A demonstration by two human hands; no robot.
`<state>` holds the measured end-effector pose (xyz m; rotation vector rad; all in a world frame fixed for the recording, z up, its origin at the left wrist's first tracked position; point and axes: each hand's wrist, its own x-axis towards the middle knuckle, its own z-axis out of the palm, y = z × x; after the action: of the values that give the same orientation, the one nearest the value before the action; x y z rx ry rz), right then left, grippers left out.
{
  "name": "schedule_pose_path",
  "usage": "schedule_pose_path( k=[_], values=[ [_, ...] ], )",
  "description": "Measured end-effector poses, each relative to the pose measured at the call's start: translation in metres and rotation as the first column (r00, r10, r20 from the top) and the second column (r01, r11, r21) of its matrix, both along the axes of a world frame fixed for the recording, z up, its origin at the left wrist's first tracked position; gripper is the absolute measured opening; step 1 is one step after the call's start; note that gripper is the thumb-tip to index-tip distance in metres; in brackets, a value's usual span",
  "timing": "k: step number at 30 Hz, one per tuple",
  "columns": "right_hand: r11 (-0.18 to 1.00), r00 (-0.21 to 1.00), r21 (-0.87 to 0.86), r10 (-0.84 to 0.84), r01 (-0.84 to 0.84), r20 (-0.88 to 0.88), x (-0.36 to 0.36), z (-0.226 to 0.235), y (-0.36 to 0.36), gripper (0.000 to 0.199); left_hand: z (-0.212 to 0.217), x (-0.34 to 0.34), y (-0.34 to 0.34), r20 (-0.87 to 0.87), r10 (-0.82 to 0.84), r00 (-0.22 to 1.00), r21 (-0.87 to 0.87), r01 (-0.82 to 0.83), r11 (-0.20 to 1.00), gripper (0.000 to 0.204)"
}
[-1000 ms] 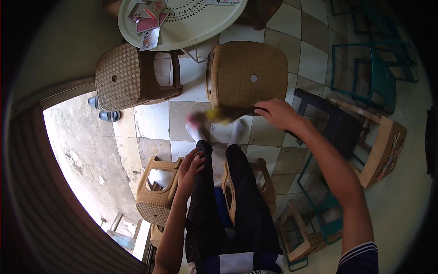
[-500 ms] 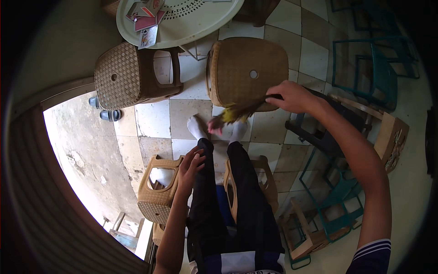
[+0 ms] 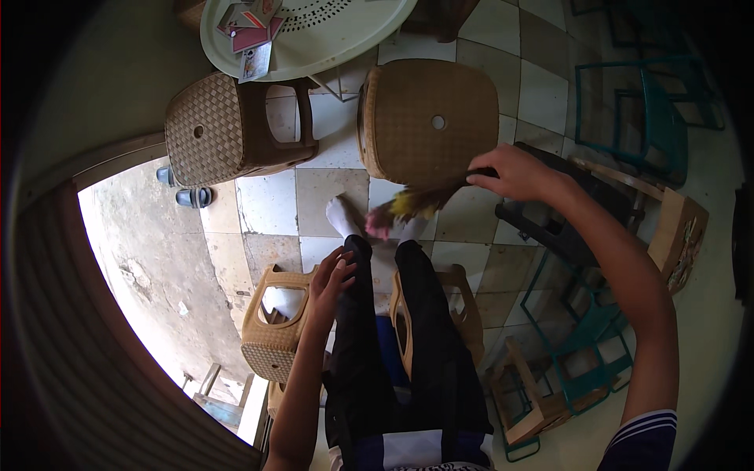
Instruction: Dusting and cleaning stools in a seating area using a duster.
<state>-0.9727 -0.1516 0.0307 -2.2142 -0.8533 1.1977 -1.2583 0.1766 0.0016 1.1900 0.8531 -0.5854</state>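
Tiled floor (image 3: 271,200), checkered beige and white, seen from above; bright concrete yard (image 3: 149,267) past the doorway at left.

Left side: pair of sandals (image 3: 182,188) on the threshold. Brown woven stool (image 3: 228,129) lies tipped on its side near the floor's upper left, just below the round pale table (image 3: 345,39). Cards (image 3: 251,23) lie at the table's left edge.

Lower left: tan woven stool (image 3: 271,334) with a cut-out handle. Left hand (image 3: 331,275) rests beside it on the left knee, fingers loosely curled, holding nothing. Dark trousers (image 3: 408,345) run down the centre; white socks (image 3: 345,216) on the tiles ahead.

Centre: second brown stool (image 3: 430,118) stands upright, seat with a centre hole, below the table's right edge. Brush (image 3: 412,206), yellow-green bristles with pink tips, hangs over the tiles just below that stool's front edge, bristle end near the socks.

Right: right hand (image 3: 514,173) clamped on the brush handle, arm stretched forward. Black chair (image 3: 550,220) just under that hand. Teal metal frames (image 3: 644,118) at upper right and lower right; wooden frame (image 3: 679,235) at far right.
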Motion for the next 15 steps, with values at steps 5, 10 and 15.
schedule_pose_path(
  k=[5, 10, 15],
  values=[
    [0.91, 0.871, 0.096, -0.414, 0.403, 0.264, 0.032, 0.0, -0.001, 0.031, 0.0, 0.004, -0.006, 0.01, -0.015, 1.0, -0.01, 0.015, 1.0, 0.055],
    [0.881, 0.818, 0.116, -0.469, 0.458, 0.334, 0.04, -0.004, -0.009, 0.034, 0.003, 0.007, -0.013, 0.012, -0.023, 1.0, -0.011, 0.023, 1.0, 0.055],
    [0.999, 1.0, 0.013, -0.03, 0.03, -0.003, 0.006, 0.01, 0.013, 0.027, 0.006, 0.001, -0.007, -0.002, -0.021, 1.0, 0.009, 0.021, 1.0, 0.055]
  ],
)
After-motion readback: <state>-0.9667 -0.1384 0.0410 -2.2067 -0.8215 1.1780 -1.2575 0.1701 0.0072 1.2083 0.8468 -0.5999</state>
